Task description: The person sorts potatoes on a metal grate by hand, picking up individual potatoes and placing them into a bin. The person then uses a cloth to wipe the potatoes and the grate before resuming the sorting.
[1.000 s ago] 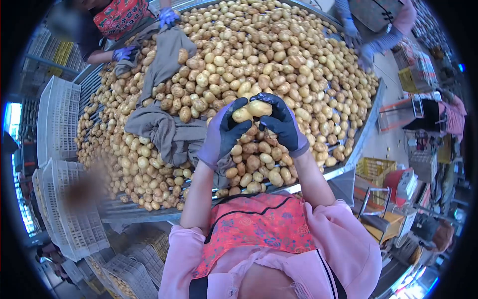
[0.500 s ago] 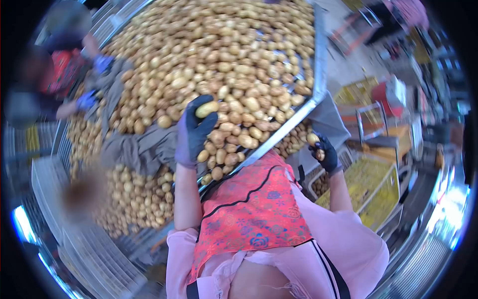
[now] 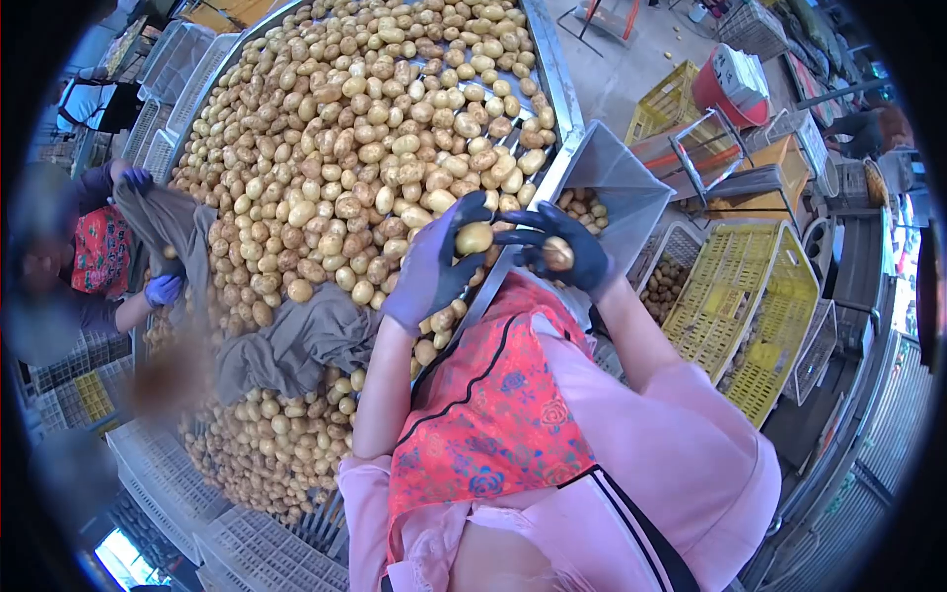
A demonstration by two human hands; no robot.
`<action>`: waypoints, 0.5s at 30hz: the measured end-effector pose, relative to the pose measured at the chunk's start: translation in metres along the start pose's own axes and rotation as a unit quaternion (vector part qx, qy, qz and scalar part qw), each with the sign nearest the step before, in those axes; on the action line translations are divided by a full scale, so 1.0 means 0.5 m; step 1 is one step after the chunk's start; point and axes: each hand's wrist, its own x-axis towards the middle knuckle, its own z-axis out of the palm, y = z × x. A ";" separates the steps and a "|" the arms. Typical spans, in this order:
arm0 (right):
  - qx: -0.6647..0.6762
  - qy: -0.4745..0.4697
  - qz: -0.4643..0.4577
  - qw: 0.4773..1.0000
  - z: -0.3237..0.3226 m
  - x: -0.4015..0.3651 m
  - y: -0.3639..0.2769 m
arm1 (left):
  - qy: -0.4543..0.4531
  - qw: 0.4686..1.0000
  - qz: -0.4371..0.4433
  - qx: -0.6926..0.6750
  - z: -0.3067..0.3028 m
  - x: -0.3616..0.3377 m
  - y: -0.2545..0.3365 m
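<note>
Both my hands wear dark-palmed gloves and meet over the metal edge of the sorting table. My left hand (image 3: 444,259) holds a yellow potato (image 3: 473,238) between thumb and fingers. Close to its right, my right hand (image 3: 564,252) holds a brownish potato (image 3: 558,254), its fingers reaching toward the left one. A large heap of potatoes (image 3: 335,148) spreads beyond my hands. Beside my left forearm a grey cloth (image 3: 301,340) lies crumpled on the potatoes. Under my right hand, more potatoes (image 3: 584,207) sit in a grey chute (image 3: 621,183).
Across the heap at left, a co-worker in a red apron (image 3: 102,252) holds a grey cloth (image 3: 178,227) with gloved hands. Yellow crates (image 3: 730,296), a crate of potatoes (image 3: 667,281) and a red bucket (image 3: 728,94) stand at right. White crates (image 3: 163,474) line the lower left.
My right hand has moved left and up from beside the chute to my left hand, still with a potato. The co-worker's cloth is lifted higher. The whole view has shifted.
</note>
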 end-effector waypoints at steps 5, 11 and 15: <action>0.014 -0.103 0.067 0.992 0.048 0.077 0.015 | 0.001 0.993 -0.007 0.120 -0.002 -0.003 -0.016; 0.275 0.161 0.085 0.944 -0.045 0.012 0.010 | 0.038 0.988 -0.097 -0.112 -0.016 -0.073 -0.076; 0.257 0.246 -0.056 0.933 -0.245 -0.135 -0.074 | 0.040 0.981 -0.189 -0.026 -0.040 -0.159 -0.075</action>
